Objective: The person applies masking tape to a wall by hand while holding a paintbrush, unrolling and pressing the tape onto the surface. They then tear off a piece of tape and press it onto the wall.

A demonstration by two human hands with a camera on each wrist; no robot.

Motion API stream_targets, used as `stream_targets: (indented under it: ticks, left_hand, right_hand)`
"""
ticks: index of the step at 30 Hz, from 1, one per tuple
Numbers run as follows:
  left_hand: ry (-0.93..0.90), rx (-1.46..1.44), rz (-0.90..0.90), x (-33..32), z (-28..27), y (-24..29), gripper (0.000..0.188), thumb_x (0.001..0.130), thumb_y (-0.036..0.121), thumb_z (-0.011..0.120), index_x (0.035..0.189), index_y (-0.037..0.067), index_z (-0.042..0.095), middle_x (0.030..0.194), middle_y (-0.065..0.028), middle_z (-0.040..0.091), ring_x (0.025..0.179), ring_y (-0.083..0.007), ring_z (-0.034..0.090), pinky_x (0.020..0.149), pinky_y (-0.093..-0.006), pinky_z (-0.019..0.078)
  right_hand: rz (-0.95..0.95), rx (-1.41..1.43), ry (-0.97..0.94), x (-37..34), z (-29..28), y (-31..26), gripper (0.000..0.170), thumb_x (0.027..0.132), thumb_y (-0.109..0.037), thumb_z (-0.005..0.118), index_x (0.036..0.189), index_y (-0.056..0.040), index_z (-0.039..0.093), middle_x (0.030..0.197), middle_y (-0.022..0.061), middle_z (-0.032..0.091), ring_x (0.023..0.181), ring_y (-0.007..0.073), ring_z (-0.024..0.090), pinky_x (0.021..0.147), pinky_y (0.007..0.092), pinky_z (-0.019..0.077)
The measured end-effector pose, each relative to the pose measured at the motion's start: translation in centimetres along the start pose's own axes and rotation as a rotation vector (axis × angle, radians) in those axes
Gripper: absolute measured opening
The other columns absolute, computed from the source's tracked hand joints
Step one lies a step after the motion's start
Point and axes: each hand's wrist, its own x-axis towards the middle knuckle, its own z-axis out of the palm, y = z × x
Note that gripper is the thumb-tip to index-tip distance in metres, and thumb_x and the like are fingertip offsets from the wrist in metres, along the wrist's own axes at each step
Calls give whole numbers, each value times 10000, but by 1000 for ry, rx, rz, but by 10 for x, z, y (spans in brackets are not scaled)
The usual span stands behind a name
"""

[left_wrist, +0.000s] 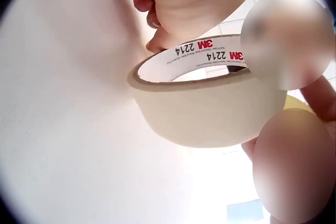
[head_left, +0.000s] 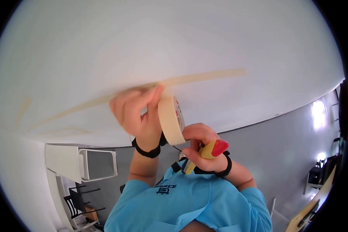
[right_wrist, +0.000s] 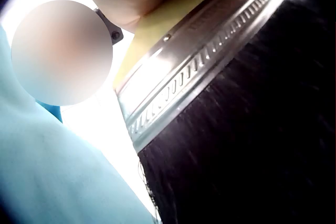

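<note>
A roll of masking tape [head_left: 170,120], marked 3M 2214 inside its core, stands on edge close to the white wall. My left hand [head_left: 137,114] is at the wall with fingers bent, thumb and forefinger tips together on the tape beside the roll's upper end. From there a pale tape strip [head_left: 205,77] runs along the wall to the right. My right hand [head_left: 205,145] touches the roll's lower end with its fingertips. That same hand grips a paintbrush [head_left: 208,150] with a yellow, red-tipped handle. Its metal ferrule [right_wrist: 178,71] and black bristles [right_wrist: 247,134] fill the right wrist view.
The wall [head_left: 181,34] curves across the upper view. More tape marks [head_left: 25,108] show at far left. A white cabinet [head_left: 63,160] and a grey-backed chair [head_left: 100,165] stand at lower left, over a grey floor [head_left: 274,143]. A desk [head_left: 313,207] is at lower right.
</note>
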Motion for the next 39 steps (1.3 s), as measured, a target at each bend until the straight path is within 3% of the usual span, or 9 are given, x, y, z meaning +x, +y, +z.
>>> stream_targets:
  ticks: [26, 29, 35, 39]
  left_hand:
    - [-62, 37, 113, 3, 22, 17, 276, 635, 37, 833, 812, 140, 647, 748, 13, 538, 720, -197, 452, 627, -309, 358]
    - [-59, 34, 117, 2, 24, 20, 268, 637, 42, 834, 803, 137, 645, 749, 11, 541, 722, -199, 457, 628, -316, 361]
    - [-44, 17, 98, 1, 23, 23, 267, 630, 47, 838, 794, 132, 646, 735, 9, 542, 713, -198, 463, 651, -319, 363]
    - [-64, 14, 109, -1, 25, 25, 274, 626, 44, 840, 795, 136, 646, 735, 15, 544, 715, -197, 465, 652, -309, 356]
  right_hand:
    - [-4, -52, 46, -14, -18, -5, 360, 724, 39, 655, 1069, -35, 581, 1065, 99, 584, 536, 91, 444, 470, 219, 357]
    - [-10, 17, 124, -14, -19, -4, 356, 726, 39, 653, 1067, -37, 584, 1058, 97, 588, 534, 89, 442, 469, 220, 355]
    - [-35, -41, 63, -18, -25, -6, 368, 725, 45, 651, 1077, -34, 581, 1071, 94, 585, 534, 83, 442, 467, 219, 354]
    - [11, 25, 150, -19, -21, -5, 369, 716, 45, 654, 1071, -37, 593, 1053, 89, 598, 516, 89, 438, 468, 223, 360]
